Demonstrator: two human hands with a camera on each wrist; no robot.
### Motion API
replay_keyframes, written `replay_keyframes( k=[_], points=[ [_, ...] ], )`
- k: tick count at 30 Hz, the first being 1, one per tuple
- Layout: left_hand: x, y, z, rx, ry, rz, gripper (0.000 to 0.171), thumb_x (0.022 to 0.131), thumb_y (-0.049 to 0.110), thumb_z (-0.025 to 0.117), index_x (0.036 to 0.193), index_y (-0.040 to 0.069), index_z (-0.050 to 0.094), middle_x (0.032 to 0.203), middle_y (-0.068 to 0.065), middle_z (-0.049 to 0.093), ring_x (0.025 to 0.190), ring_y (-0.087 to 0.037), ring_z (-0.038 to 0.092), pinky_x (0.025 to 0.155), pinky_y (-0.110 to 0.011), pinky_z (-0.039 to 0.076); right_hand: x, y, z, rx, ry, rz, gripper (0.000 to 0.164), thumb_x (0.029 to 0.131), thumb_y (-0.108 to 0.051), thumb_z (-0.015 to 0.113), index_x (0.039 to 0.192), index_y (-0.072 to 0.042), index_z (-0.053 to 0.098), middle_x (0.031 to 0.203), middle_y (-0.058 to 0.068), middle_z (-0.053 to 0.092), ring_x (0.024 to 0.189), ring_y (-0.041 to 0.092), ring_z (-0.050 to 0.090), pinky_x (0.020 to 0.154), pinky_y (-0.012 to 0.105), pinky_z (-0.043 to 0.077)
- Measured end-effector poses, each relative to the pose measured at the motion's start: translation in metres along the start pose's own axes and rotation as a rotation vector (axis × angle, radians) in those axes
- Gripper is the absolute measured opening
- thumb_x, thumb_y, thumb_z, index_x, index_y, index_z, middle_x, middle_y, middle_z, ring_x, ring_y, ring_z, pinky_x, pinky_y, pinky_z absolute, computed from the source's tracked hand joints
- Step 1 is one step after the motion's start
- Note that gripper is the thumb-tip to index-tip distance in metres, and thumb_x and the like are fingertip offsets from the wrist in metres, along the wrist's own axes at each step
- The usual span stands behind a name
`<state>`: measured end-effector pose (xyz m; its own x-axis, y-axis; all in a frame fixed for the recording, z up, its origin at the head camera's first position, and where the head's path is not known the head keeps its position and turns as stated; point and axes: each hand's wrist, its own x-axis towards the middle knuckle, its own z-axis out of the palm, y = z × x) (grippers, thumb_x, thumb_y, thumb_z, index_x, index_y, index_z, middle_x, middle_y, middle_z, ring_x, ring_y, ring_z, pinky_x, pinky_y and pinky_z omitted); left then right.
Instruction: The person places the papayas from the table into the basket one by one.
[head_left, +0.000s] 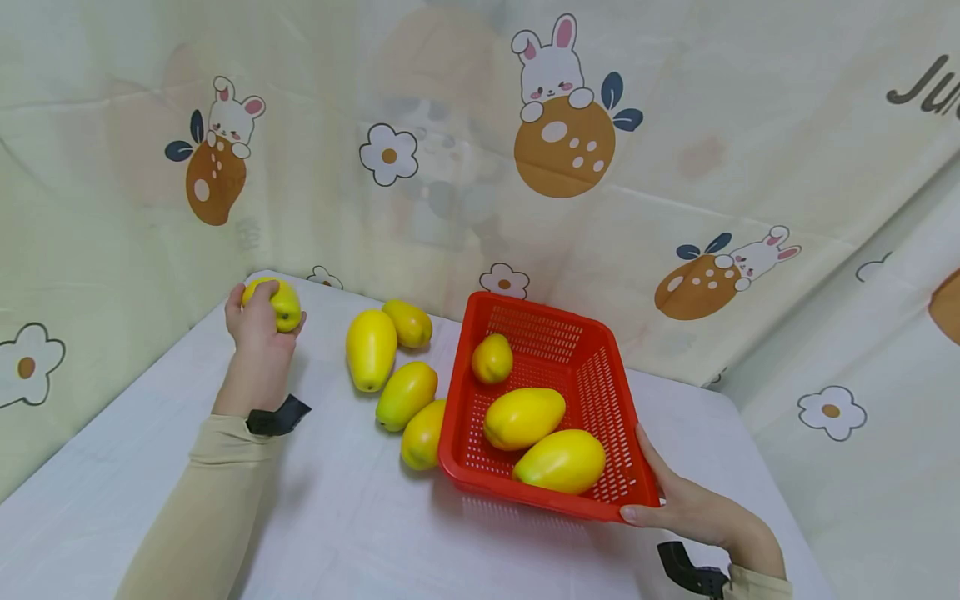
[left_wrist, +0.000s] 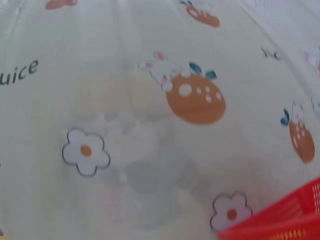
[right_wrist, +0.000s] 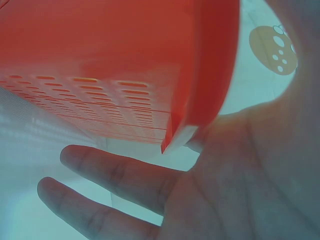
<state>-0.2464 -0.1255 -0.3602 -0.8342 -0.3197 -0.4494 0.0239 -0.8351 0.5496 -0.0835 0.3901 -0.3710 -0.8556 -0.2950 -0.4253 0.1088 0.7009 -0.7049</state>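
Note:
At the table's far left corner my left hand grips a yellow mango, its fingers wrapped over the top and side. My right hand holds the front right corner of a red plastic basket, thumb on the rim. From below, the right wrist view shows two straight fingers spread away from the basket's underside. Inside the basket lie three yellow mangoes: a small one at the back and two larger ones nearer the front. The left wrist view misses the left hand.
Several mangoes lie on the white-covered table between my left hand and the basket, one partly behind the basket's left rim. A printed curtain rises along the table's back, and more of it hangs at both sides.

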Motion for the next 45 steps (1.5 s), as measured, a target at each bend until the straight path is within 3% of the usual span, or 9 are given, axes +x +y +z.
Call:
replay_keyframes(
  k=[4, 9, 12, 18, 24, 33, 37, 40, 45],
  points=[
    [-0.012, 0.005, 0.002, -0.065, -0.118, -0.104, 0.059, 0.085, 0.022, 0.06, 0.129, 0.042, 0.028, 0.125, 0.009, 0.027, 0.117, -0.014, 0.03, 0.099, -0.036, 0.037, 0.0, 0.0, 0.0, -0.002, -0.002, 0.007, 0.103, 0.081, -0.031, 0.062, 0.139, -0.032, -0.022, 0.149, 0.016, -0.007, 0.119, 0.032, 0.035, 0.089, 0.046, 0.047],
    [-0.022, 0.005, 0.009, -0.13, -0.186, -0.235, 0.042, 0.082, 0.02, 0.065, 0.115, 0.029, 0.042, 0.118, 0.007, 0.034, 0.115, -0.016, 0.034, 0.101, -0.037, 0.037, 0.0, -0.001, -0.001, -0.01, -0.003, 0.009, 0.102, 0.081, -0.032, 0.062, 0.14, -0.032, -0.022, 0.15, 0.015, -0.007, 0.12, 0.033, 0.034, 0.089, 0.046, 0.047],
    [-0.029, 0.0, 0.016, -0.167, -0.231, -0.281, 0.047, 0.079, 0.017, 0.068, 0.116, 0.031, 0.043, 0.121, 0.007, 0.035, 0.117, -0.017, 0.036, 0.102, -0.038, 0.036, 0.0, -0.002, -0.002, -0.008, -0.005, 0.011, 0.102, 0.081, -0.032, 0.061, 0.139, -0.033, -0.022, 0.15, 0.015, -0.008, 0.12, 0.033, 0.033, 0.089, 0.046, 0.047],
    [-0.043, -0.018, 0.028, -0.043, -0.364, -0.306, 0.066, 0.078, 0.014, 0.068, 0.129, 0.043, 0.038, 0.135, 0.006, 0.027, 0.123, -0.019, 0.03, 0.102, -0.04, 0.036, 0.001, -0.001, -0.002, -0.001, 0.002, 0.022, 0.102, 0.081, -0.032, 0.062, 0.139, -0.035, -0.022, 0.15, 0.013, -0.007, 0.12, 0.032, 0.033, 0.088, 0.044, 0.048],
    [-0.053, -0.034, 0.035, 0.041, -0.412, -0.327, 0.063, 0.08, 0.017, 0.067, 0.131, 0.042, 0.038, 0.137, 0.003, 0.026, 0.124, -0.022, 0.031, 0.1, -0.039, 0.038, 0.0, -0.001, 0.001, 0.011, 0.002, 0.036, 0.103, 0.08, -0.032, 0.063, 0.139, -0.036, -0.021, 0.15, 0.013, -0.004, 0.118, 0.032, 0.035, 0.086, 0.041, 0.049],
    [-0.067, -0.052, 0.044, -0.034, -0.451, -0.362, 0.053, 0.081, 0.02, 0.065, 0.125, 0.041, 0.045, 0.132, 0.001, 0.034, 0.121, -0.023, 0.035, 0.096, -0.039, 0.043, -0.001, 0.001, 0.0, -0.01, 0.005, 0.038, 0.102, 0.08, -0.033, 0.062, 0.14, -0.033, -0.021, 0.15, 0.013, -0.005, 0.119, 0.033, 0.033, 0.087, 0.042, 0.049],
    [-0.071, -0.057, 0.046, -0.046, -0.463, -0.373, 0.046, 0.081, 0.028, 0.065, 0.124, 0.031, 0.046, 0.126, 0.0, 0.039, 0.119, -0.022, 0.038, 0.097, -0.038, 0.041, 0.0, 0.001, 0.0, -0.001, 0.003, 0.036, 0.102, 0.08, -0.033, 0.062, 0.14, -0.031, -0.021, 0.15, 0.014, -0.005, 0.119, 0.033, 0.034, 0.087, 0.041, 0.049],
    [-0.074, -0.06, 0.046, -0.037, -0.477, -0.359, 0.04, 0.084, 0.033, 0.058, 0.122, 0.027, 0.047, 0.125, -0.001, 0.041, 0.117, -0.023, 0.041, 0.097, -0.039, 0.041, 0.002, 0.001, 0.0, 0.007, 0.003, 0.033, 0.103, 0.08, -0.032, 0.062, 0.14, -0.032, -0.021, 0.15, 0.013, -0.004, 0.119, 0.033, 0.034, 0.086, 0.04, 0.05],
    [-0.079, -0.065, 0.044, -0.081, -0.533, -0.375, 0.036, 0.089, 0.027, 0.038, 0.122, 0.031, 0.05, 0.131, -0.001, 0.041, 0.118, -0.028, 0.039, 0.101, -0.044, 0.035, 0.004, -0.001, 0.0, 0.008, 0.004, 0.036, 0.103, 0.08, -0.032, 0.063, 0.14, -0.032, -0.021, 0.15, 0.013, -0.002, 0.118, 0.032, 0.035, 0.086, 0.04, 0.05]
  ],
)
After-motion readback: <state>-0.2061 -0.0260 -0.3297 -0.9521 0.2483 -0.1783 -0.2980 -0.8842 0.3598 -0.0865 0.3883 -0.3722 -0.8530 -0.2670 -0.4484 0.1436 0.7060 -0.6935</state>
